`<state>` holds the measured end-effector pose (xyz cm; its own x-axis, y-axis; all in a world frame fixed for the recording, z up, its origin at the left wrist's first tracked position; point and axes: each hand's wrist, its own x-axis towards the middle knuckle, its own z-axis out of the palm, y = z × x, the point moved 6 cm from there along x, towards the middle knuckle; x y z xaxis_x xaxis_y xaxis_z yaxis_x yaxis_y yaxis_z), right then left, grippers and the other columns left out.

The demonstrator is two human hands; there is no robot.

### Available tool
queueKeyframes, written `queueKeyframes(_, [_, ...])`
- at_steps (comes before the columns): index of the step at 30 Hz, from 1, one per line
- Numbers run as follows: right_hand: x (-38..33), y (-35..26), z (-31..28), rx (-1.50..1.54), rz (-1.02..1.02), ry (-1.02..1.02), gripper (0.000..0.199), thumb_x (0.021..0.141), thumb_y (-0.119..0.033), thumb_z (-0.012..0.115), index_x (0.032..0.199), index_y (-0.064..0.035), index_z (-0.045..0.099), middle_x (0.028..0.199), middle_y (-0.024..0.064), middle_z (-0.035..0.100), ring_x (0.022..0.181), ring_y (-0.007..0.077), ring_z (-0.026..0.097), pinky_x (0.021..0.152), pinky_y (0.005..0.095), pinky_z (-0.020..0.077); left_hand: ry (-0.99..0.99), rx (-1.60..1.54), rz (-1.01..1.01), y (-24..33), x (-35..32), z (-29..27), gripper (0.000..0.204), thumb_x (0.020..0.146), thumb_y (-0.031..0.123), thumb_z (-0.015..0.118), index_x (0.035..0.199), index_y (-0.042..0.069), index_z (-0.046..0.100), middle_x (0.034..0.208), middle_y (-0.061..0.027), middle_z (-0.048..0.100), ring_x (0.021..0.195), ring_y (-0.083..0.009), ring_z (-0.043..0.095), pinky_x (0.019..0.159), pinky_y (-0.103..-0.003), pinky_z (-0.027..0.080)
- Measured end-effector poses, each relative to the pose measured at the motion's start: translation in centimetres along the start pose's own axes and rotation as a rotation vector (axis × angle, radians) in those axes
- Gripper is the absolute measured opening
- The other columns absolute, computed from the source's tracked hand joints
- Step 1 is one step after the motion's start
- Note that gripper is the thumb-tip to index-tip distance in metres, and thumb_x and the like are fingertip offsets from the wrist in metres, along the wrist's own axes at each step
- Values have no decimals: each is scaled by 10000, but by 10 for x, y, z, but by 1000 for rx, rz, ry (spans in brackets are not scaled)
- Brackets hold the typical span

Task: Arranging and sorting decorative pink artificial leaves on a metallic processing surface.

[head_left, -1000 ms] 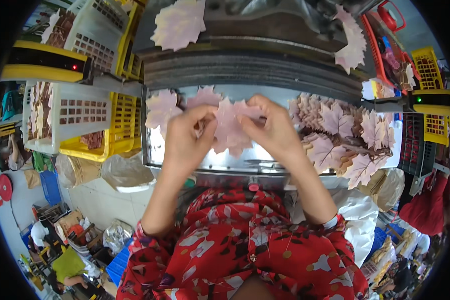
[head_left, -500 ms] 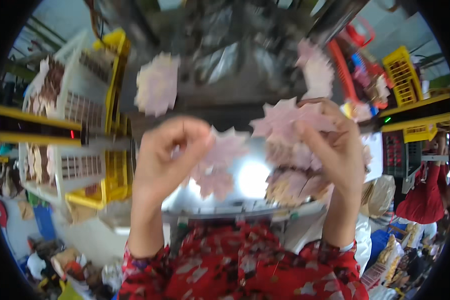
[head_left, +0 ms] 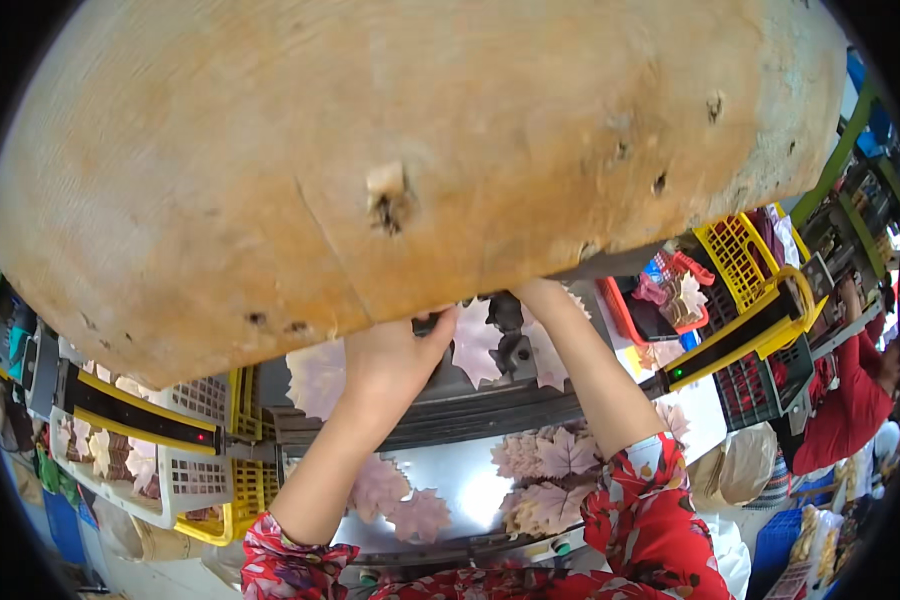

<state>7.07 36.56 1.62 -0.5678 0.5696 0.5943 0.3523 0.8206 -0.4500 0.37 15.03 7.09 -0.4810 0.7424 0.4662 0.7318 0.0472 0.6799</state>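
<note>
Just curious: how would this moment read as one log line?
left hand: at pale leaf cutout | right hand: hidden behind straw hat brim | leaf pile: on metal table

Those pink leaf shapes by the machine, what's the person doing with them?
A person in a red flowered top reaches both arms up under a big tan dome that hides much of the view. The left hand touches a pale pink maple-leaf-shaped cloth piece on the dark grey metal machine. The right hand is hidden behind the dome. More pink leaves lie stacked on the shiny steel tabletop below.

Big wooden board (head_left: 400,150) fills the top. Below it: steel worktop (head_left: 470,490), bright glare in the mid. Yellow crates (head_left: 745,250) to its R, white baskets (head_left: 185,480) to its L.
</note>
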Motion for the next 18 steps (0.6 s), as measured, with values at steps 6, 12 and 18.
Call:
queueKeyframes(6, [15, -5, -22, 67, 26, -11, 343, 858, -224, 690, 1129, -19, 641, 1176, 199, 638, 1139, 343, 579, 972, 449, 447, 65, 139, 160, 9, 9, 4, 162, 738, 162, 783, 850, 52, 740, 691, -69, 594, 641, -183, 577, 596, -319, 452])
queueKeyframes(12, [14, 2, -33, 109, 55, -36, 353, 861, -236, 690, 1136, -21, 640, 1185, 198, 635, 1150, 339, 575, 976, 450, 444, -2, 63, 90, 2, 18, -9, 269, 798, 214, 786, 976, 31, 702, 647, -17, 531, 581, -118, 488, 555, -272, 419])
queueKeyframes(18, [25, -3, -23, 134, 39, -48, 363, 864, -248, 690, 1143, -23, 639, 1194, 196, 633, 1161, 335, 570, 981, 450, 441, 111, -214, 59, -42, 32, -17, 272, 835, 229, 768, 1027, 51, 696, 821, -44, 664, 729, -124, 614, 663, -271, 486])
